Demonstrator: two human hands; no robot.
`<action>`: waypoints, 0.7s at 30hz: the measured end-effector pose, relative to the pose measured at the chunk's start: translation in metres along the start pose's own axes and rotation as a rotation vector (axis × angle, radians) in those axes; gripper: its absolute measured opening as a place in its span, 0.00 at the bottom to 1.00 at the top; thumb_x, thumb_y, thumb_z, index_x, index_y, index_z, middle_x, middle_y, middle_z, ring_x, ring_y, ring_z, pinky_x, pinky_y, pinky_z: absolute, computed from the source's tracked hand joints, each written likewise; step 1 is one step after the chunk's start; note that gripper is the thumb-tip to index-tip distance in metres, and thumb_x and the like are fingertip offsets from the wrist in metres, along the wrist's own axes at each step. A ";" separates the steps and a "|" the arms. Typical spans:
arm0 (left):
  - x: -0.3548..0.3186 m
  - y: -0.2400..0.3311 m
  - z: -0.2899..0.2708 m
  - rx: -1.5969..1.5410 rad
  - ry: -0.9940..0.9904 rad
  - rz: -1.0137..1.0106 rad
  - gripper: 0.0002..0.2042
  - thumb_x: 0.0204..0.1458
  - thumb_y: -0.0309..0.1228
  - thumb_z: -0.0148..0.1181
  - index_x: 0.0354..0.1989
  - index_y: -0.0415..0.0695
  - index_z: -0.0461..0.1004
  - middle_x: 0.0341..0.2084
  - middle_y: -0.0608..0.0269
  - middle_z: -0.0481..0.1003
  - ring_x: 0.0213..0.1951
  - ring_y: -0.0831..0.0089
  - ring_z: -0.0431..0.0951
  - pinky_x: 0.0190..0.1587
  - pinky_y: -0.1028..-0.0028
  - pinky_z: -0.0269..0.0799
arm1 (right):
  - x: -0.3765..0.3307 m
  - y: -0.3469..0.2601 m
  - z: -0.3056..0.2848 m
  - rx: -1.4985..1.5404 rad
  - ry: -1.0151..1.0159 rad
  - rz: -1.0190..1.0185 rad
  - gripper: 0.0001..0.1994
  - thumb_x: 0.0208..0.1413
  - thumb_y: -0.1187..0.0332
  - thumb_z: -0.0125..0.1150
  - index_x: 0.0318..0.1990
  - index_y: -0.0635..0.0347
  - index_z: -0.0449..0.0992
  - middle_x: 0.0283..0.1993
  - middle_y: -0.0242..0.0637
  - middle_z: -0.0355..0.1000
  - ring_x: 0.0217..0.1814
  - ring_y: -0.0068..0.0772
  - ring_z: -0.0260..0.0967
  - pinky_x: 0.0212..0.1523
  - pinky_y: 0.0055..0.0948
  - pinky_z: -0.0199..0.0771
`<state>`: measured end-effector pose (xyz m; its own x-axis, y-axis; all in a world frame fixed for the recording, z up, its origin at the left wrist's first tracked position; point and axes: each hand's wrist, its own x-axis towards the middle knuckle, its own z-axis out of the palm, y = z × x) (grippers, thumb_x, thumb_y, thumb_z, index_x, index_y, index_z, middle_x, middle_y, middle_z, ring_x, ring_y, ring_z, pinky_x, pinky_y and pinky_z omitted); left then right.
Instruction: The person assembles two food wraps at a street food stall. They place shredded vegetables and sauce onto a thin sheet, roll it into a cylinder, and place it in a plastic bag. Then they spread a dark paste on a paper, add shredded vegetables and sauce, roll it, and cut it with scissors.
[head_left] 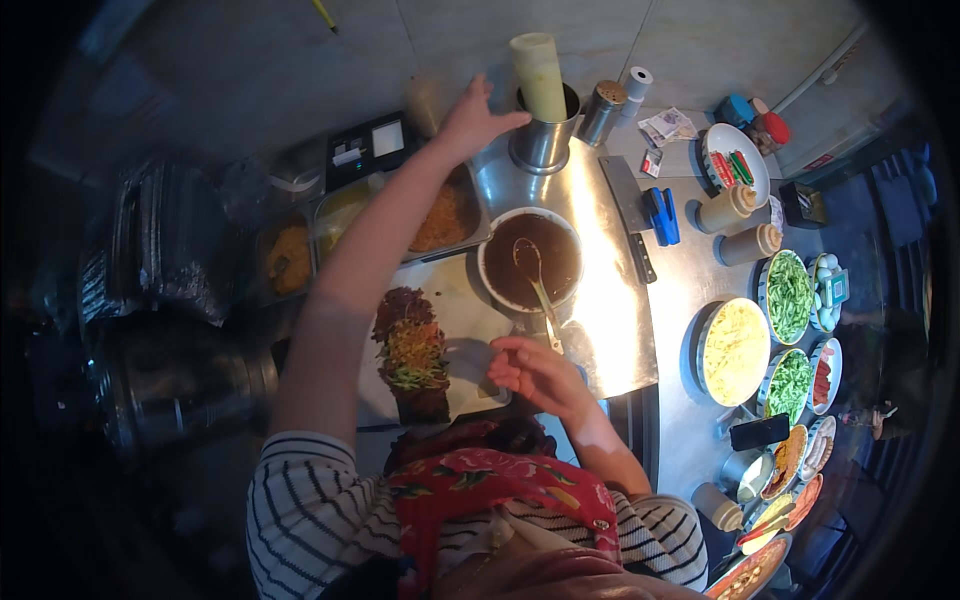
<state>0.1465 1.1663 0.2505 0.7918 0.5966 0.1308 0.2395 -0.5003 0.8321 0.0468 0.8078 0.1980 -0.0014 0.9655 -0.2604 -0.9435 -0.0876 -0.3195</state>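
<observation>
My left hand [474, 122] is stretched to the back of the counter, fingers apart and nothing in it. Its thumb points at a squeeze bottle [541, 80] of pale yellow-green sauce, standing nozzle-down in a steel canister [541, 145]; whether they touch I cannot tell. Over the right part of a white board [475, 300] hovers my right hand [538, 375], empty, its fingers loosely bent and apart. Beside it lies the handle of a ladle [530, 265] resting in a white bowl [487, 270] of brown sauce. Shredded vegetables [415, 350] in purple, orange and yellow-green lie in a strip on the board.
Metal trays [470, 190] of orange shreds sit behind the board. A cleaver [627, 205] lies right of the sauce bowl, near a blue clip [662, 215]. Along the right counter stand squeeze bottles [728, 208], a bowl of pale shreds [735, 350] and bowls of green slices [790, 295].
</observation>
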 end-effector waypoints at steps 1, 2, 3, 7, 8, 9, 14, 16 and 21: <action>0.025 0.003 0.027 -0.072 0.096 -0.061 0.53 0.41 0.46 0.76 0.68 0.28 0.49 0.62 0.36 0.64 0.63 0.54 0.67 0.64 0.62 0.65 | -0.007 0.002 -0.003 -0.033 0.018 -0.005 0.20 0.68 0.66 0.50 0.62 0.68 0.66 0.50 0.46 0.75 0.55 0.39 0.74 0.56 0.33 0.73; 0.048 0.003 0.049 -0.149 0.180 -0.134 0.53 0.39 0.45 0.78 0.67 0.27 0.51 0.61 0.36 0.64 0.63 0.57 0.68 0.63 0.63 0.67 | -0.014 0.002 -0.007 -0.028 0.022 -0.011 0.20 0.68 0.66 0.50 0.62 0.68 0.66 0.50 0.46 0.74 0.54 0.39 0.74 0.56 0.33 0.73; 0.067 -0.001 0.063 -0.179 0.222 -0.134 0.51 0.38 0.44 0.79 0.65 0.27 0.53 0.59 0.37 0.67 0.60 0.57 0.71 0.60 0.63 0.69 | -0.020 0.003 -0.011 -0.022 0.028 -0.020 0.20 0.68 0.66 0.50 0.62 0.68 0.66 0.49 0.45 0.74 0.53 0.38 0.74 0.56 0.32 0.73; 0.100 -0.002 0.106 -0.269 0.413 -0.114 0.40 0.34 0.38 0.81 0.53 0.32 0.64 0.46 0.47 0.76 0.46 0.59 0.80 0.48 0.63 0.77 | -0.047 0.004 -0.030 -0.009 0.065 -0.070 0.20 0.68 0.65 0.51 0.62 0.68 0.66 0.47 0.43 0.73 0.52 0.36 0.74 0.55 0.32 0.73; 0.098 0.003 0.108 -0.284 0.457 -0.046 0.39 0.35 0.38 0.81 0.53 0.33 0.65 0.45 0.48 0.76 0.45 0.59 0.80 0.48 0.63 0.77 | -0.053 0.006 -0.034 0.001 0.060 -0.093 0.19 0.68 0.67 0.50 0.62 0.66 0.67 0.47 0.40 0.75 0.52 0.32 0.73 0.55 0.28 0.71; 0.094 0.013 0.105 -0.295 0.467 -0.029 0.37 0.36 0.37 0.80 0.52 0.33 0.66 0.44 0.50 0.77 0.44 0.59 0.80 0.48 0.63 0.77 | -0.056 0.008 -0.036 0.010 0.056 -0.111 0.19 0.68 0.66 0.50 0.62 0.66 0.67 0.46 0.40 0.74 0.52 0.32 0.72 0.54 0.28 0.71; 0.017 0.091 0.037 -0.429 0.451 0.448 0.27 0.52 0.36 0.66 0.61 0.46 0.65 0.55 0.50 0.74 0.55 0.49 0.75 0.57 0.56 0.71 | -0.058 0.004 -0.017 -0.064 0.065 -0.151 0.19 0.67 0.65 0.52 0.61 0.65 0.68 0.47 0.40 0.73 0.50 0.33 0.72 0.51 0.29 0.72; -0.040 0.114 -0.014 -0.235 0.390 0.586 0.27 0.41 0.35 0.77 0.49 0.39 0.72 0.43 0.56 0.78 0.43 0.65 0.81 0.47 0.67 0.78 | -0.045 -0.012 0.006 -0.410 0.176 -0.240 0.21 0.64 0.68 0.54 0.63 0.64 0.66 0.50 0.41 0.72 0.52 0.32 0.72 0.53 0.29 0.71; -0.209 0.118 -0.064 -0.102 0.144 0.256 0.42 0.39 0.29 0.77 0.64 0.43 0.58 0.56 0.52 0.68 0.58 0.61 0.72 0.58 0.61 0.70 | 0.020 -0.043 0.080 -1.415 0.208 -0.751 0.41 0.49 0.71 0.70 0.69 0.64 0.54 0.67 0.48 0.59 0.70 0.46 0.58 0.68 0.38 0.59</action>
<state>-0.0266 1.0225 0.3557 0.7294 0.5462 0.4119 -0.0202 -0.5846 0.8110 0.0611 0.8500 0.2793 0.4499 0.8546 0.2591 0.3355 0.1071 -0.9359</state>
